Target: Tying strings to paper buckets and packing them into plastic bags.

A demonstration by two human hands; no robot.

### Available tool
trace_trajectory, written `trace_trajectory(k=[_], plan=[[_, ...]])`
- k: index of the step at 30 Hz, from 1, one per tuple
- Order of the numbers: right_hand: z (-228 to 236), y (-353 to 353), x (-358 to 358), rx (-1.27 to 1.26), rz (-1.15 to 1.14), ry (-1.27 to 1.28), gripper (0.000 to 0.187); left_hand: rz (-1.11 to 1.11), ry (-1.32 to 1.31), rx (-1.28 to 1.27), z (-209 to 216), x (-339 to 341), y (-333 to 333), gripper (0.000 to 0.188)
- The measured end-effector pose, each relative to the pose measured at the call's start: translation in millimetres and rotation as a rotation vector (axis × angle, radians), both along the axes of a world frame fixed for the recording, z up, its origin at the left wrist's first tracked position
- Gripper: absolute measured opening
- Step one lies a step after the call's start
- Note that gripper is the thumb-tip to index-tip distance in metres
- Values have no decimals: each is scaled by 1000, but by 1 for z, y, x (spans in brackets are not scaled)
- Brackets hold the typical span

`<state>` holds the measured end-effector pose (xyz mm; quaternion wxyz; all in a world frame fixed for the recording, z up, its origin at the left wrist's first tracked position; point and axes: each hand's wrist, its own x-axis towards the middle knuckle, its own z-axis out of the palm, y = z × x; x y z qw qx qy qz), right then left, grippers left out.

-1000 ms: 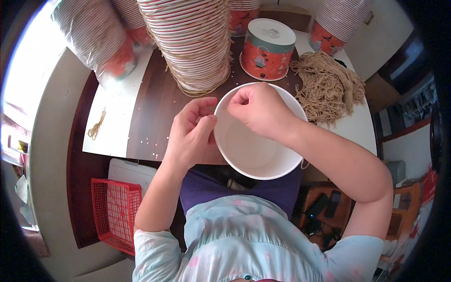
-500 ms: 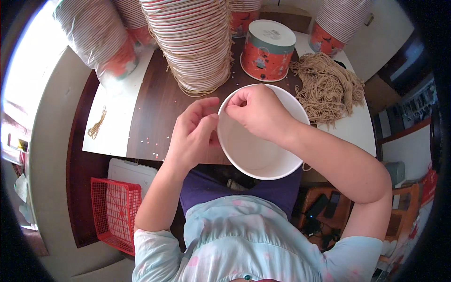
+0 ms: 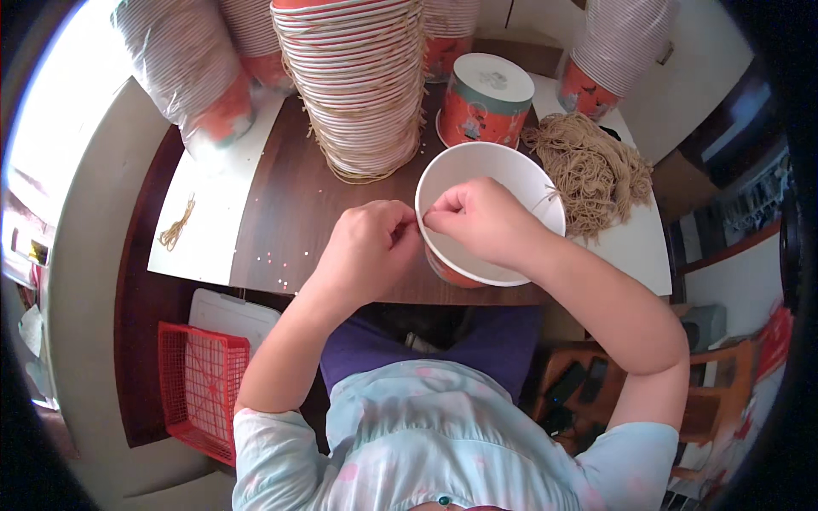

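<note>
A white-lined paper bucket (image 3: 511, 167) stands at the table's front edge, its mouth tilted toward me and a little orange outer wall showing below. My right hand (image 3: 481, 217) reaches into the mouth, fingertips pinched against the inner wall near the left rim. Outside that same rim, my left hand (image 3: 371, 251) is closed, thumb and fingers drawn together at the wall. What either pinch holds is hidden. A thin tan cord end (image 3: 546, 196) pokes out at the bucket's right rim.
Behind stand a tall stack of corded buckets (image 3: 354, 94), an upturned orange bucket (image 3: 484, 102) and plastic-wrapped stacks (image 3: 183, 68). A heap of tan cords (image 3: 592, 170) lies at right, a small cord bundle (image 3: 176, 226) at left. A red basket (image 3: 203, 383) sits below the table's left side.
The bucket has tipped and shifted slightly right and away from me. My left hand, with fingers apart before, has closed at the rim. My right hand stays pinched inside, a little lower.
</note>
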<state>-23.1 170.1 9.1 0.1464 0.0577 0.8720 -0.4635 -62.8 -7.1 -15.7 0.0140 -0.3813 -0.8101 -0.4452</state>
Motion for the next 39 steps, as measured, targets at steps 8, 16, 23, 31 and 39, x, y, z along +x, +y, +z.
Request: trace_trajectory(k=[8,16,23,31,39], plan=[[34,6,51,316,286,94,63,-113,-1030,428,-6,-3,-32,6],[37,35,38,483,517,446,27,-380,-1109,798,-10,9,-23,9],[70,6,9,245,604,507,14,-347,-1103,563,0,18,-11,19],[25,-1,38,334,-7,1085,19,-244,-1010,455,4,22,-28,18],[14,-16,59,-3,119,536,11,-283,-867,510,8,23,-29,10]])
